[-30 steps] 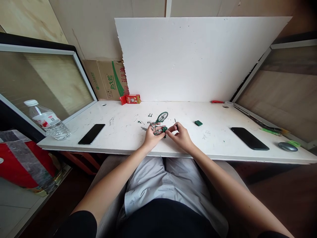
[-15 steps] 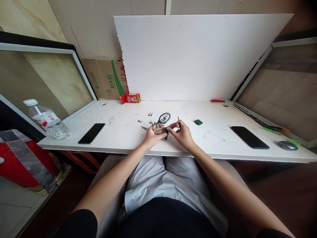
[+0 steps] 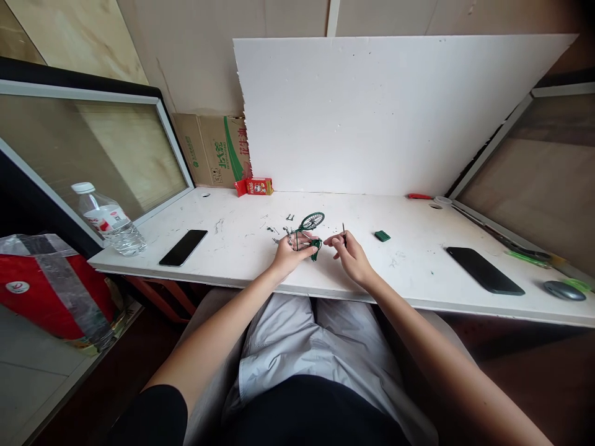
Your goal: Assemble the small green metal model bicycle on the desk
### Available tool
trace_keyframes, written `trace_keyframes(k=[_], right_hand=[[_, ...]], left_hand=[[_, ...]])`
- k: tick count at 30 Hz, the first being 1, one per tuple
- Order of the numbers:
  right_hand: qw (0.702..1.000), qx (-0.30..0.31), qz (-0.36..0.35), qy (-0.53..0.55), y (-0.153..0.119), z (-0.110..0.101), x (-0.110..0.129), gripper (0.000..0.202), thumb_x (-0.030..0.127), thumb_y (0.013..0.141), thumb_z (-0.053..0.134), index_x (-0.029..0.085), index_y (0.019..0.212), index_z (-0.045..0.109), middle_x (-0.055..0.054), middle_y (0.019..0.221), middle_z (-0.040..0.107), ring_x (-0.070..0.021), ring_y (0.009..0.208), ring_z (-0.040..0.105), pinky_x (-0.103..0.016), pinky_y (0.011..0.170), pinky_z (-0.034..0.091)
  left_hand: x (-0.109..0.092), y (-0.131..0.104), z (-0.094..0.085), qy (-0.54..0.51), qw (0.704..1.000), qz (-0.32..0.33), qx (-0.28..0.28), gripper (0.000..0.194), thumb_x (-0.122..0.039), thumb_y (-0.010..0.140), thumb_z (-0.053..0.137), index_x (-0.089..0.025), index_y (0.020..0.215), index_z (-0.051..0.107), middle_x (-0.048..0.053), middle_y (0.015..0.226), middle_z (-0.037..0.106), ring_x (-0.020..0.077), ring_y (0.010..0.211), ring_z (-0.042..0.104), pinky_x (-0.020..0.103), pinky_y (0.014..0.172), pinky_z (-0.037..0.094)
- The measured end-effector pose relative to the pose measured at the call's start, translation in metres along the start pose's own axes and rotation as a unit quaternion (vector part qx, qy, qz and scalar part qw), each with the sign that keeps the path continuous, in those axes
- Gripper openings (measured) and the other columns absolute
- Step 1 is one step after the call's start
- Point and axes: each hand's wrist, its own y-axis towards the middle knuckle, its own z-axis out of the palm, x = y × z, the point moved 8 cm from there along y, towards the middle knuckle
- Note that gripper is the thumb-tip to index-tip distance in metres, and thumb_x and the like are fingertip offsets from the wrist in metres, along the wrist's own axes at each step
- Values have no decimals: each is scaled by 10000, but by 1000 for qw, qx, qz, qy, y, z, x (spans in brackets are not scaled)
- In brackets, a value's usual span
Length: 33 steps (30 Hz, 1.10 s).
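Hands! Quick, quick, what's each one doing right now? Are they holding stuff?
Left hand: closed, holding the green model bicycle.
Right hand: partly closed, holding a thin dark tool, its tip pointing up.

Tilted green model bicycle (image 3: pixel 316 245) (spoked wheel (image 3: pixel 313 221) visible); thin dark tool (image 3: pixel 344 236) upright nearby.

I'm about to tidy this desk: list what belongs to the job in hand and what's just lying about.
Likely part of the job:
green model bicycle, in the left hand
thin dark tool, in the right hand
loose small parts on the table
green block, perhaps

Apparently just lying about:
water bottle
left phone
right phone
red box
grey rounded object
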Motion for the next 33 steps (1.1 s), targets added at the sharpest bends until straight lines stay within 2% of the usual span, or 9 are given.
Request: trace_keyframes(k=[3,6,11,15,18,23,27,30,33], right_hand=[[999,5,1,-53,1,-5,-6,483,561,1112,285,235,934,593,-85,1003,678,-235,940,633,-376,817,537],[986,14,-10,-168,5,-12,-11,460,488,1107,308,226,876,608,-91,941,639,-253,921,608,-424,924,506],[947,41,22,-317,8,-17,-26,441,344,1077,366,167,1095,769,-165,1087,641,-314,1078,590,-454,979,485],[903,35,38,-427,8,-21,-35,410,302,1060,437,171,1227,788,-184,1169,667,-353,1130,562,-468,943,470],[887,41,56,-456,10,-23,-44,404,338,1063,462,192,1233,798,-178,1171,689,-365,1168,554,-473,950,461],[884,56,74,-457,16,-26,-58,420,365,1057,459,196,1252,790,-187,1191,696,-369,1178,558,-469,950,469],[887,49,45,-457,26,-23,-56,445,371,1040,470,179,1328,750,-220,1244,688,-406,1168,568,-529,934,480],[905,33,-2,-424,40,-8,-45,392,366,1033,488,193,1228,780,-195,1188,717,-401,1149,578,-526,911,493],[930,57,-39,-360,61,23,-31,319,361,1029,535,211,1089,810,-152,1085,756,-356,1084,606,-487,919,505]], left_hand=[[-11,8,-16,1,1000,7,-25,484,-254,656,964,-154,1069,734,137,1169,794,269,1077,743,416,976,564],[-27,19,-47,1,997,19,-73,495,-243,622,976,-152,1058,759,129,1169,787,260,1067,740,399,981,548],[-46,29,-93,-13,992,27,-124,506,-253,621,972,-171,1073,760,104,1157,776,232,1041,734,380,954,552],[-58,30,-104,57,984,84,-144,474,-267,617,969,-156,1029,763,114,1120,780,250,1061,725,406,987,555],[-59,31,-107,81,982,82,-148,470,-259,617,957,-148,1033,768,115,1104,783,253,1048,724,410,972,566],[-63,35,-125,92,981,57,-159,467,-252,616,948,-144,1032,765,112,1092,782,247,1016,727,420,973,565],[-74,36,-152,103,976,56,-183,427,-224,627,938,-144,1008,764,113,1071,777,240,990,728,422,975,558],[-79,35,-171,112,969,61,-212,426,-197,617,941,-144,1000,762,112,1036,777,249,982,732,426,967,559],[-81,35,-184,123,963,70,-227,431,-170,609,936,-146,1001,758,110,1003,782,265,994,736,431,963,564]])
